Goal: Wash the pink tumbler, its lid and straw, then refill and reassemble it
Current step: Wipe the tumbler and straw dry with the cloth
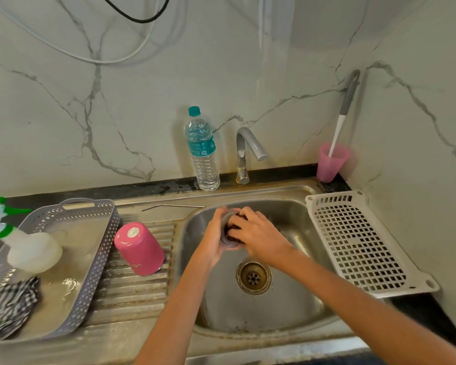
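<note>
The pink tumbler (139,248) stands upside down on the ribbed drainboard, left of the sink basin (287,306). Over the basin my left hand (214,239) grips the clear lid (228,239) by its rim. My right hand (256,234) holds a dark scrubber (234,227) pressed against the lid's face. The metal straw (173,206) lies on the sink's rim behind the drainboard. A water bottle (202,151) with a teal cap stands by the tap (245,151). No water runs from the tap.
A grey basket (100,248) on the left holds a spray bottle (24,246) and a striped cloth (8,306). A white perforated tray (358,246) leans at the basin's right. A pink cup (331,164) with a long-handled brush (344,109) stands in the back right corner.
</note>
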A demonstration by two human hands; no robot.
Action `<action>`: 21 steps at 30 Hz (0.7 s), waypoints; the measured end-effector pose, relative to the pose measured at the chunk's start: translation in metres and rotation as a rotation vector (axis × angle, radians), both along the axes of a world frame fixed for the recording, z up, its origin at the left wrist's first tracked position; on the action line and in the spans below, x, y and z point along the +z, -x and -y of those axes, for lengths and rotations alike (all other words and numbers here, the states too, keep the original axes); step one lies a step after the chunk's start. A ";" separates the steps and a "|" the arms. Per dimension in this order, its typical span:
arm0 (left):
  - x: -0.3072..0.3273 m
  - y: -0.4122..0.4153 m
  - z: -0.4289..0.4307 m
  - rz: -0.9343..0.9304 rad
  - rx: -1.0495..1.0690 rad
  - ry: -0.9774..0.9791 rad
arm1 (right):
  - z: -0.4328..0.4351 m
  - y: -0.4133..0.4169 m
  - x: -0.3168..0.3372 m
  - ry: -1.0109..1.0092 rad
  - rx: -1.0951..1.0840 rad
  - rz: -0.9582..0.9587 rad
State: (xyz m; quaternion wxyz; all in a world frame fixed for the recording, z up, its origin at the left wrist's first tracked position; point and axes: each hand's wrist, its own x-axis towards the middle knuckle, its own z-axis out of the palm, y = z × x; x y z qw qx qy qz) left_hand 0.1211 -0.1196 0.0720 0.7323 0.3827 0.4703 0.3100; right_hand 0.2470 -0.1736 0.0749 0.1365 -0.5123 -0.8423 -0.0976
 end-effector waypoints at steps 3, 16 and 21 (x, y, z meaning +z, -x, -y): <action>0.005 0.000 -0.004 -0.005 0.018 0.156 | -0.001 -0.012 0.001 -0.185 0.070 0.234; 0.008 -0.008 -0.007 -0.273 0.049 -0.455 | -0.018 -0.007 0.015 0.587 -0.214 -0.846; 0.010 -0.011 -0.007 -0.128 0.157 -0.685 | -0.006 -0.005 0.029 0.922 -0.289 -1.626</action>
